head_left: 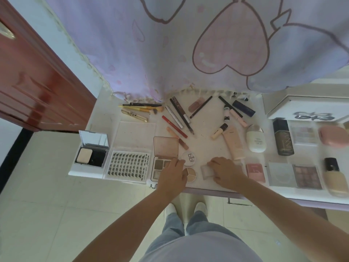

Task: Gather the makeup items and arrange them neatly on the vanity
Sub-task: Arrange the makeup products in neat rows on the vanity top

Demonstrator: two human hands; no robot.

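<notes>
Makeup items are spread over the white vanity top (204, 144). My left hand (172, 175) lies over an open eyeshadow palette (160, 163), its fingertips at the round compact (189, 159) whose lower pan (191, 174) shows three shades. My right hand (225, 172) holds a small clear square case (206, 171) near the front edge. Pencils and pens (177, 118) lie fanned behind. Tubes (233, 144) and a white bottle (255, 138) lie to the right.
At the left stand an open powder compact (92, 150) and a lash tray (128, 163). Right of my hands sit a pink case (255, 172), palettes (306, 175), foundation bottles (283, 137) and a white box (306, 106). A lilac cloth (188, 44) hangs behind. A red door (37, 82) is at left.
</notes>
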